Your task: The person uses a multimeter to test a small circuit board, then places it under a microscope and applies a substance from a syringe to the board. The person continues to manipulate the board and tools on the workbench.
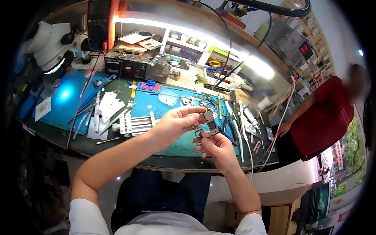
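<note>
Between both hands, raised over the blue work mat (181, 145), I hold a small phone circuit board (212, 126) with dark and metallic parts on it. My left hand (177, 122) pinches its upper left end between thumb and fingers. From below, my right hand (216, 149) grips the lower edge, thumb on top and fingers curled. A metal clamp fixture (137, 123) lies on the mat just left of my left wrist. Beyond the board, a dark phone frame part (208, 102) rests on the mat. Some of the board is hidden by my fingers.
A microscope (49, 47) and an orange multimeter (100, 25) stand at the left. White tissues (109, 105), tweezers and a cotton swab (108, 140) lie left of the fixture. Cables and tools crowd the right side. A person in a red shirt (327, 117) stands at the right.
</note>
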Demonstrator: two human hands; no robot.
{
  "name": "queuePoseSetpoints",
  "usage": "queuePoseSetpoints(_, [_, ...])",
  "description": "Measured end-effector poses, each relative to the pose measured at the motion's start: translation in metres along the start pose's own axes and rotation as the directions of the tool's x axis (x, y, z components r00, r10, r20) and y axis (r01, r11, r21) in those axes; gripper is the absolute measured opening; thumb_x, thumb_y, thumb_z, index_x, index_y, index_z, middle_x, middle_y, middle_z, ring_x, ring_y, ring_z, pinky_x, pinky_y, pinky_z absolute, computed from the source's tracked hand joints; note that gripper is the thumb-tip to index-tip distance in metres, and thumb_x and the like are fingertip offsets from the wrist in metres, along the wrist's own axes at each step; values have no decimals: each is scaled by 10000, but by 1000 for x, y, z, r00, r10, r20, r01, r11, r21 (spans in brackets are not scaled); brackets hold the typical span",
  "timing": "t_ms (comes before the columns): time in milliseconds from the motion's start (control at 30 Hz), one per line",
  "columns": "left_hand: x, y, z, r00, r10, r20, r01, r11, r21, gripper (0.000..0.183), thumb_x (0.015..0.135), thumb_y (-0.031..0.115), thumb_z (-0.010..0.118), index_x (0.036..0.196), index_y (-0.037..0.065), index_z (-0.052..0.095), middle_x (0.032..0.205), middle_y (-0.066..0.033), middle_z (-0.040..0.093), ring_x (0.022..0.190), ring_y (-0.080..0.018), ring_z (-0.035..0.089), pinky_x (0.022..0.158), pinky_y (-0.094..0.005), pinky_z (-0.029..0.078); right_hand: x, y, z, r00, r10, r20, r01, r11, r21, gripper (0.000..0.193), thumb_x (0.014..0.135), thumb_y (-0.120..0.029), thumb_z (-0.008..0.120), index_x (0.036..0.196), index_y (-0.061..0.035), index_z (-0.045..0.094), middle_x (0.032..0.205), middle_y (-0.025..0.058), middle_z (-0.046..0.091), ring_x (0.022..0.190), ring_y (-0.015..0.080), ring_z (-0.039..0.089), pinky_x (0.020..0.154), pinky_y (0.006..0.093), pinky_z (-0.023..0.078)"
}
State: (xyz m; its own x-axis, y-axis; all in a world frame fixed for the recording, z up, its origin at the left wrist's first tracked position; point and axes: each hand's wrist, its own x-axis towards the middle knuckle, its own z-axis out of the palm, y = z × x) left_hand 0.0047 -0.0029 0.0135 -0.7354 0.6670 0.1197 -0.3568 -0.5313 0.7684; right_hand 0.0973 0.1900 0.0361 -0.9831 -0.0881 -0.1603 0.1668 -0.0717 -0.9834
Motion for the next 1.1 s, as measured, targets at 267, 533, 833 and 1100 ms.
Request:
queuePoseSetpoints(267, [-114,-2,1,714,700,-4,-261,271,926,211,991,69,609,1172,-25,661,1019,-143,718,891,-188,709,795,-295,551,-16,-2,28,979,-194,-58,177,959,-221,132,966,-94,667,1053,5,669,905,84,724,753,123,687,633,239,521])
queuePoseSetpoints(533, [-278,-135,-50,746,501,-439,336,286,897,432,969,278,648,1306,15,590,1119,-224,667,963,-325,687,846,-411,544,22,-4,13,689,-706,166,578,396,-713,195,868,85,660,1036,3,715,876,89,706,714,127,650,633,249,503])
queuePoseSetpoints(833, [-356,-111,-76,650,-547,-528,582,-89,808,529,964,341,619,1399,52,540,1286,-227,639,1132,-389,648,1001,-428,507,92,-33,37,723,-682,113,620,567,-542,180,903,-11,683,1071,33,730,970,79,720,805,100,668,726,239,533])
queuePoseSetpoints(1100, [-189,73,-6,872,476,117,123,-443,888,679,835,340,770,1389,32,526,1282,-112,632,1208,-319,584,1094,-461,402,90,-11,23,599,-797,78,659,435,-613,142,904,-13,713,1046,-7,709,898,70,692,755,121,649,691,249,520])
